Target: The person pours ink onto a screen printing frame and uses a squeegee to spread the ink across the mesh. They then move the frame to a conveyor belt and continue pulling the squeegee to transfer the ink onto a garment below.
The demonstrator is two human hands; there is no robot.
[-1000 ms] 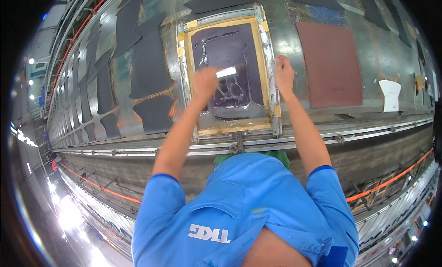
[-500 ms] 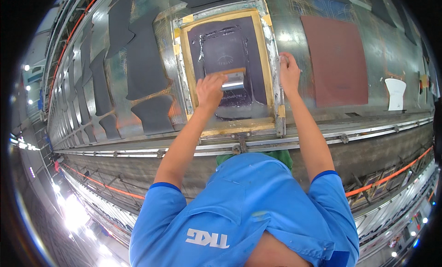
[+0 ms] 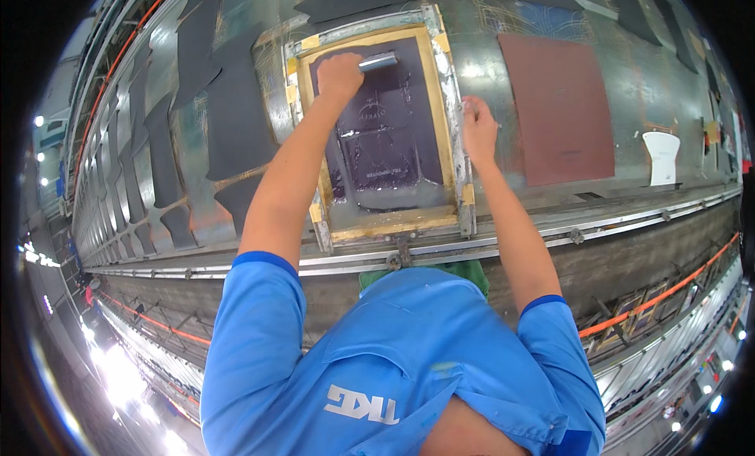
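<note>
A screen-printing frame (image 3: 449, 134) with metal rails and a yellow taped border lies on the long table. Its dark purple mesh (image 3: 421, 130) carries wet, glossy ink, mostly along the sides and the near half. My left hand (image 3: 340, 76) is closed around a squeegee (image 3: 380, 61) near the mesh's far end; its metal-looking bar sticks out to the right, while the hand hides the rest. At the frame's right rail, my right hand (image 3: 479, 131) has curled fingers pinching the outer edge.
Dark cut sheets (image 3: 240, 110) line the table to the left. On the right lie a reddish-brown sheet (image 3: 558, 110) and a small white cut piece (image 3: 662, 157). A metal rail (image 3: 519, 244) runs along the table's near edge, with a clamp-like bracket (image 3: 403, 251) below the frame.
My left hand has moved the squeegee from the mesh's middle to its far end. My right hand stays at the right rail. The whole view has shifted slightly.
</note>
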